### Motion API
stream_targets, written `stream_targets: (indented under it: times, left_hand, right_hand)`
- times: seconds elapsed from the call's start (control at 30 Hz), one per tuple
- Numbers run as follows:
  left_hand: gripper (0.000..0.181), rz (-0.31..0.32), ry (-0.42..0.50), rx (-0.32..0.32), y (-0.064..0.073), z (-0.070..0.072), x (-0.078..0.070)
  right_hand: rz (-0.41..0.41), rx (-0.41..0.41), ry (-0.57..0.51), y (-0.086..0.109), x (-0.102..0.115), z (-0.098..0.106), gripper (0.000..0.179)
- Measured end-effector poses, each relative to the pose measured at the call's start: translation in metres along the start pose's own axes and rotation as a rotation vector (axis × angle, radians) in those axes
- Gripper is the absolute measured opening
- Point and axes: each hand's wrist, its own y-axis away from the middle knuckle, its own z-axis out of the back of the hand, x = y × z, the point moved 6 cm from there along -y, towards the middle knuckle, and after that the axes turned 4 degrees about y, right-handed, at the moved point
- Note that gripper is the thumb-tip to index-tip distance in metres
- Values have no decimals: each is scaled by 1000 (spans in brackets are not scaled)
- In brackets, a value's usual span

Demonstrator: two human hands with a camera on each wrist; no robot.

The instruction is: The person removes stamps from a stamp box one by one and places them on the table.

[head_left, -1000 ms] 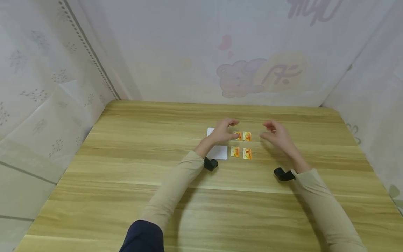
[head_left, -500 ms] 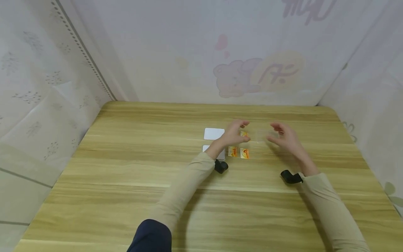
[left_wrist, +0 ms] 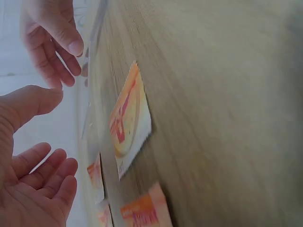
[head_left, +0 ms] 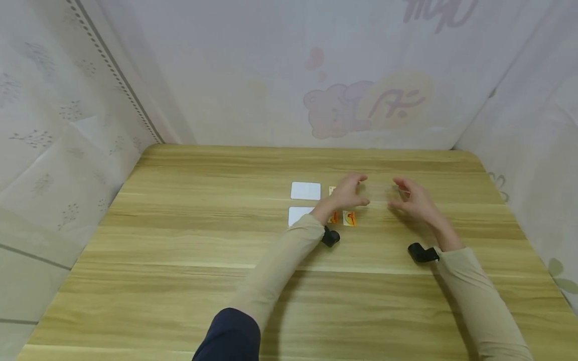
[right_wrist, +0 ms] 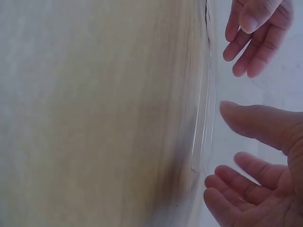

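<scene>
My left hand (head_left: 346, 194) hovers over the far middle of the table, thumb and fingers apart with nothing between them. To its right, my right hand (head_left: 413, 200) is held the same way, facing it. Between and beneath them lies a flat, clear plastic-looking piece (right_wrist: 200, 127), its thin edges showing near the right fingertips. Small orange-and-yellow sachets with serrated edges lie near the left hand: one (head_left: 349, 218) just below it, another (head_left: 332, 218) partly behind the wrist. A further sachet (head_left: 331, 190) is mostly hidden by that hand. The left wrist view shows a sachet (left_wrist: 131, 120) close up.
Two white rectangular pieces lie left of the sachets, a far one (head_left: 305, 190) and a near one (head_left: 299, 214) partly covered by the left forearm. The wooden table (head_left: 180, 225) ends at a printed curtain (head_left: 253, 65) behind. Black cameras sit at both wrists.
Both hands have shifted right, the left one further, so the gap between them is narrower. The left hand has passed over the far sachets, uncovering the far white piece.
</scene>
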Motion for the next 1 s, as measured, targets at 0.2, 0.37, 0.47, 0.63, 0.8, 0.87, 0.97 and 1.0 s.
stream_targets:
  times: [0.2, 0.37, 0.47, 0.63, 0.8, 0.87, 0.97, 1.0]
  left_hand:
    - [67, 26, -85, 22, -8, -7, -3]
    - [70, 46, -167, 39, -13, -10, -7]
    - [72, 74, -177, 53, -16, -13, -7]
    - [71, 107, -187, 67, -17, -16, -6]
    - [68, 118, -221, 74, -18, -19, -6]
    - [67, 120, -232, 71, -18, -20, -6]
    - [66, 126, -238, 61, -20, -21, -5]
    - [66, 120, -245, 56, -21, -21, -5]
  right_hand:
    - [-36, 45, 29, -1, -2, 0, 72]
    - [-33, 56, 25, -2, -1, 1, 70]
    - [-29, 59, 33, -3, -2, 1, 69]
    - [-27, 60, 46, -4, -4, 0, 68]
    - [-16, 65, 41, -6, -5, 0, 67]
    - [-10, 67, 39, -6, -5, 0, 66]
    - [2, 68, 40, -6, -7, 0, 65]
    - [10, 68, 38, -6, -8, 0, 65]
